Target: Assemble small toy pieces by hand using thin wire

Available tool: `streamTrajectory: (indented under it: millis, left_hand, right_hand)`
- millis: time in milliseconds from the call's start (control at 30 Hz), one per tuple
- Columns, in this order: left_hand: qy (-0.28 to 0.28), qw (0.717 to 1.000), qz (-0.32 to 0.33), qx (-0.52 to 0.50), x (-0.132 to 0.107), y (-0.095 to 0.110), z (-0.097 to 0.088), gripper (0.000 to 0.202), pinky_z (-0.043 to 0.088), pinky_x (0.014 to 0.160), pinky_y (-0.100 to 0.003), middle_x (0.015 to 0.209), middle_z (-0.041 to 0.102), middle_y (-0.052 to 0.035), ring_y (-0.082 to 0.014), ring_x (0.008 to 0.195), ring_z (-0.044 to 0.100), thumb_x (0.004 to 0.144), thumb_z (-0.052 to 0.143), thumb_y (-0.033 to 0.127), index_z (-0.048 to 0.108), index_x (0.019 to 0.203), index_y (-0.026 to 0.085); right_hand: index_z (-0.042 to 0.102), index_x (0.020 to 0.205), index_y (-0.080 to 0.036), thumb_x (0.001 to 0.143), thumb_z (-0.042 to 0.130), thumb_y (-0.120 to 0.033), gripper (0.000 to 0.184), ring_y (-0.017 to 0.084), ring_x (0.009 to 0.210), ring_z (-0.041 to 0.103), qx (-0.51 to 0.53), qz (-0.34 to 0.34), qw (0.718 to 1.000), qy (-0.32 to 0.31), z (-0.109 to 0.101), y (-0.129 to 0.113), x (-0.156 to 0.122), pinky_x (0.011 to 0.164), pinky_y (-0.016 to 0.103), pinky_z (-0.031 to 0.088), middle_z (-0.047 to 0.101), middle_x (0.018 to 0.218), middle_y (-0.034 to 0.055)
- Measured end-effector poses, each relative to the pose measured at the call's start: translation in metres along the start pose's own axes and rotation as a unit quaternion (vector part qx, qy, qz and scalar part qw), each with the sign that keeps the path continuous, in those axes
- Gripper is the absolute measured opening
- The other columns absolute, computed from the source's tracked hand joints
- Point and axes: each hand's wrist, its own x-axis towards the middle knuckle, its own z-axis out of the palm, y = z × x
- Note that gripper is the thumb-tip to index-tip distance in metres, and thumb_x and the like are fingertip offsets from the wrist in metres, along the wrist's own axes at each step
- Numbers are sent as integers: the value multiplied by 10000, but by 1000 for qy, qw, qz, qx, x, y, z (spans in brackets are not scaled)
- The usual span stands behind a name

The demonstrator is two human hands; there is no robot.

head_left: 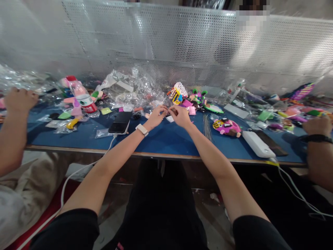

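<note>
Desk [171, 140], blue: white piece [170, 119] is seen near frame centre, just below left hand [156, 117] and right hand [180, 116], both with fingers curled close together; whether anything is grasped cannot be told.

Plastic bottle [90, 105], white power bank [257, 143], perforated panel [197, 45]

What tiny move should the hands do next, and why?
Maybe draw the left hand and right hand back a little, over the bare stretch of blue table. They are close together, perhaps pinching something too small to make out, and colourful toys crowd the space beyond, so a dropped bit would probably be easier to spot there.
</note>
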Motion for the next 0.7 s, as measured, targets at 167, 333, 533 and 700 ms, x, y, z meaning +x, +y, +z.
streamTrajectory:
  millis: [167, 333, 533, 700]
  left_hand:
    - [29, 996, 26, 80, -4, 6, -2, 161, 533, 1067, -435, 1153, 717, -104, -248, 1153, 658, 1065, 561, 287, 682, 991, 212]
    - [71, 965, 63, 246, -15, 24, -5, 150, 432, 1151, -587, 1372, 659, -141, -375, 1318, 569, 940, 710, 243, 736, 1086, 221]
    - [54, 955, 86, 280, -16, 34, -6, 137, 346, 1194, -663, 1391, 680, -132, -405, 1333, 546, 964, 694, 270, 782, 1068, 250]
    - [49, 959, 105, 259, -16, 38, -7, 224, 319, 1210, -649, 1404, 678, -125, -379, 1328, 554, 1062, 566, 309, 781, 1031, 250]
  right_hand:
    - [664, 880, -211, 990, 619, -372, 200, 161, 613, 493, 22, 58, 998, 28, 6, 0, 3, 653, 312, 381, 556, 645, -13]
    - [629, 808, -208, 941, 649, -384, 222, 156, 604, 522, 94, 119, 988, 35, 17, 5, 6, 620, 301, 394, 603, 650, 1]
    - [645, 787, -201, 896, 699, -402, 235, 169, 636, 591, 150, 147, 977, 22, 21, 11, 9, 601, 288, 427, 685, 698, 33]
    - [628, 793, -203, 898, 718, -432, 267, 172, 657, 611, 192, 151, 969, 33, 20, 13, 11, 632, 299, 466, 675, 718, 32]
